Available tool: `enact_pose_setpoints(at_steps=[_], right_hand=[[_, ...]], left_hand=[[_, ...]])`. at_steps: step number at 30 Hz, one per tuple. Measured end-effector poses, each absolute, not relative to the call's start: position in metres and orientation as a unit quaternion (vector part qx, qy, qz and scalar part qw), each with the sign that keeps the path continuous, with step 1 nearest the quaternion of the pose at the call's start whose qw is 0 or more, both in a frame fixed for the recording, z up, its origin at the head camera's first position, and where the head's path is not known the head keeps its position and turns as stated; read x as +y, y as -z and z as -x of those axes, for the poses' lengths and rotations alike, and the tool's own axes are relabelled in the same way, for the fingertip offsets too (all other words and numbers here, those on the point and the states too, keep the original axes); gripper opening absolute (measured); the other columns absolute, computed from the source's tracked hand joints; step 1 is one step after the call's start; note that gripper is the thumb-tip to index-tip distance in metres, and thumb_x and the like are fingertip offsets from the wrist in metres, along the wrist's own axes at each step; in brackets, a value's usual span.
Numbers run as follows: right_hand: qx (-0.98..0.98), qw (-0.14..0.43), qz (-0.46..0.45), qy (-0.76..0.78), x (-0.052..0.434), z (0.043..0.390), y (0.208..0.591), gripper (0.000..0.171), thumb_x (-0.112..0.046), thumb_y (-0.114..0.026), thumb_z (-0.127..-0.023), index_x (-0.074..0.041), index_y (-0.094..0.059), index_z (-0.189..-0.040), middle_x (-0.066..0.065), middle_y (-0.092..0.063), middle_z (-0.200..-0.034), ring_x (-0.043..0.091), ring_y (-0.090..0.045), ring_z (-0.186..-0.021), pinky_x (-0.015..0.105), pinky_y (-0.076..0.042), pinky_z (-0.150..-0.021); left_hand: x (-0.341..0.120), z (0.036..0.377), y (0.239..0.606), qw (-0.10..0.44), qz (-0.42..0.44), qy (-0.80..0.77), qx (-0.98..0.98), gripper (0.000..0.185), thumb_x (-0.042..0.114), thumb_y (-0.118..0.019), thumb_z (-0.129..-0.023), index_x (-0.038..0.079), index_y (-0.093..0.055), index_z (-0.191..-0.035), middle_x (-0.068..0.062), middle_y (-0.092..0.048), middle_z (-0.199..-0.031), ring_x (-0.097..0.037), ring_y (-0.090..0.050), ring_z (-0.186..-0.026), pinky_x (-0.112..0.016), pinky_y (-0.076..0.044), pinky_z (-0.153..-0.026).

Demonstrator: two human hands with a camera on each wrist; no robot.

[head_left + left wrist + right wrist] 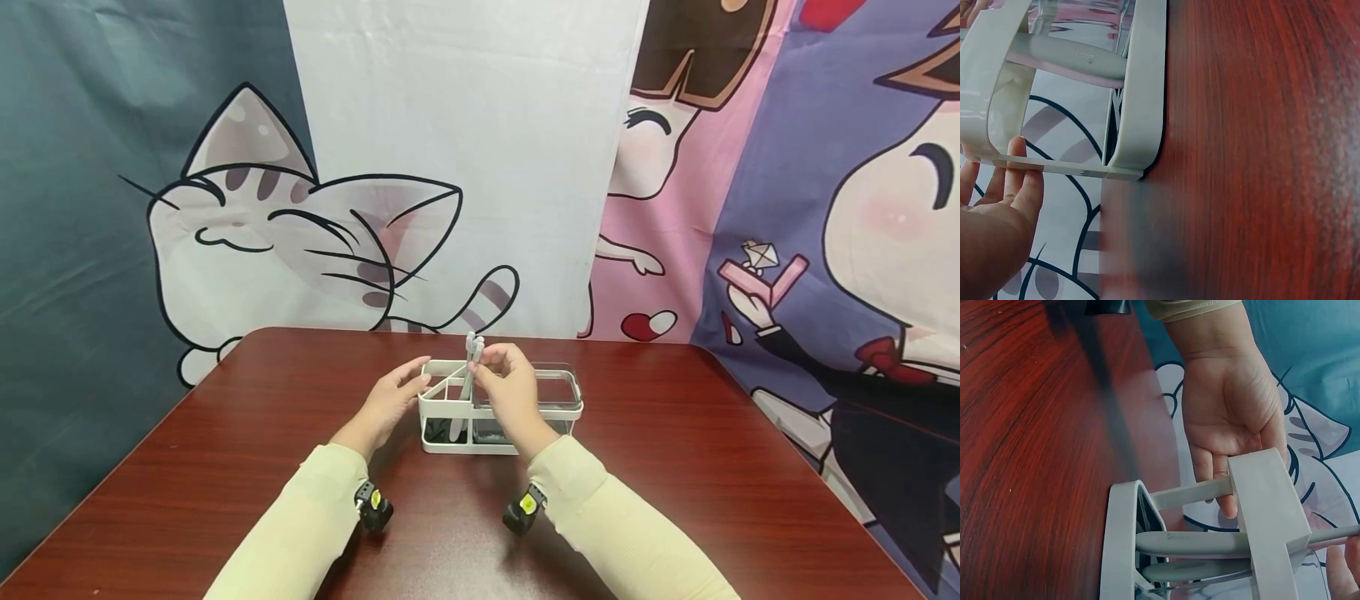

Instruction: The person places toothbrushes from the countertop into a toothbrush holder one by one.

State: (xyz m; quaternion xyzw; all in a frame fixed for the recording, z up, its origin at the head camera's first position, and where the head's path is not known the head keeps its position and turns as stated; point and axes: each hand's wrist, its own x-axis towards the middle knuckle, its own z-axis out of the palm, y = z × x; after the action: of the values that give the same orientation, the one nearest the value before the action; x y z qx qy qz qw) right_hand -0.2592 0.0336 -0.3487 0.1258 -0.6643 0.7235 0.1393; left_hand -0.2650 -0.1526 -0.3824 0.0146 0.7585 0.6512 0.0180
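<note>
Toothbrushes [472, 354]: two pale grey ones, upright and slightly tilted in the left compartment of the holder, heads sticking out above the rim; in the right wrist view their handles [1210, 542] lie side by side between the holder's bars.
Handling: they look light, stiff and smooth, likely a little slippery; the bare necks above the rim seem the easiest place to pinch, as the handles sit boxed in by the frame.
Right hand [512, 392]: fingertips curled in a pinch round the necks of the toothbrushes, just under the heads.
Holder [558, 408]: white open-frame caddy with compartments, standing flat near the middle of the tabletop; probably rigid and light, so it may slide or tip if the toothbrushes drag on it.
Left hand [387, 406]: fingers straight and relaxed, resting against the holder's left end bar [1054, 166], steadying it rather than gripping.
Writing: a faint embossed mark on one toothbrush handle [1084, 58], too small and blurred to read; no other label visible.
Tabletop [712, 467]: dark red wood grain, glossy.
Backdrop: hanging cloths [247, 225] printed with a cartoon cat and cartoon figures.
</note>
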Motion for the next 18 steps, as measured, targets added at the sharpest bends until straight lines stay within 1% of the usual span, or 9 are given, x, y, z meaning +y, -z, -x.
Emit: enact_pose_setpoints(at_steps=[3,6,11,13,15,18], right_hand=[[-0.673,0.144,-0.128,-0.714,0.036,0.259,0.348,0.020,0.008,-0.070,-0.079,0.008,-0.057,-0.094,0.001,-0.061,-0.081,0.008,-0.056,-0.074,0.016,-0.051,-0.064],[-0.692,0.153,-0.133,-0.693,0.038,0.258,0.348,0.020,0.004,-0.072,-0.079,0.005,-0.059,-0.094,0.005,-0.062,-0.084,0.009,-0.057,-0.077,0.017,-0.049,-0.066],[-0.720,0.162,-0.143,-0.660,0.044,0.254,0.348,0.023,-0.002,-0.074,-0.081,0.000,-0.060,-0.099,0.011,-0.065,-0.091,0.015,-0.062,-0.086,0.023,-0.052,-0.075],[-0.725,0.168,-0.150,-0.651,0.048,0.251,0.348,0.024,-0.002,-0.073,-0.081,-0.001,-0.060,-0.102,0.013,-0.065,-0.094,0.018,-0.063,-0.090,0.026,-0.053,-0.079],[-0.728,0.179,-0.161,-0.642,0.054,0.249,0.346,0.025,-0.001,-0.071,-0.083,0.000,-0.060,-0.105,0.015,-0.065,-0.095,0.022,-0.063,-0.092,0.026,-0.053,-0.080],[-0.737,0.198,-0.174,-0.622,0.067,0.247,0.342,0.026,0.001,-0.068,-0.085,0.001,-0.058,-0.109,0.016,-0.064,-0.096,0.026,-0.063,-0.093,0.024,-0.052,-0.078]], left_hand=[[-0.152,0.265,0.382,0.019,-0.012,-0.652,0.758,0.050,0.021,-0.052,-0.099,0.012,-0.040,-0.147,-0.017,-0.036,-0.150,-0.033,-0.048,-0.128,-0.047,-0.035,-0.110],[-0.153,0.266,0.382,0.021,-0.010,-0.654,0.756,0.049,0.021,-0.053,-0.099,0.013,-0.041,-0.146,-0.016,-0.034,-0.151,-0.033,-0.048,-0.128,-0.047,-0.035,-0.110],[-0.153,0.266,0.380,0.030,-0.012,-0.662,0.749,0.051,0.020,-0.052,-0.100,0.010,-0.038,-0.148,-0.018,-0.033,-0.151,-0.034,-0.048,-0.128,-0.048,-0.036,-0.110],[-0.154,0.266,0.379,0.035,-0.013,-0.668,0.743,0.051,0.019,-0.051,-0.100,0.010,-0.037,-0.148,-0.019,-0.034,-0.150,-0.035,-0.047,-0.128,-0.048,-0.036,-0.109],[-0.156,0.266,0.379,0.039,-0.016,-0.671,0.740,0.051,0.020,-0.050,-0.101,0.010,-0.036,-0.149,-0.019,-0.035,-0.149,-0.035,-0.047,-0.129,-0.048,-0.036,-0.110],[-0.159,0.265,0.378,0.042,-0.019,-0.680,0.732,0.051,0.022,-0.049,-0.102,0.013,-0.034,-0.150,-0.017,-0.035,-0.150,-0.034,-0.045,-0.131,-0.046,-0.035,-0.111]])
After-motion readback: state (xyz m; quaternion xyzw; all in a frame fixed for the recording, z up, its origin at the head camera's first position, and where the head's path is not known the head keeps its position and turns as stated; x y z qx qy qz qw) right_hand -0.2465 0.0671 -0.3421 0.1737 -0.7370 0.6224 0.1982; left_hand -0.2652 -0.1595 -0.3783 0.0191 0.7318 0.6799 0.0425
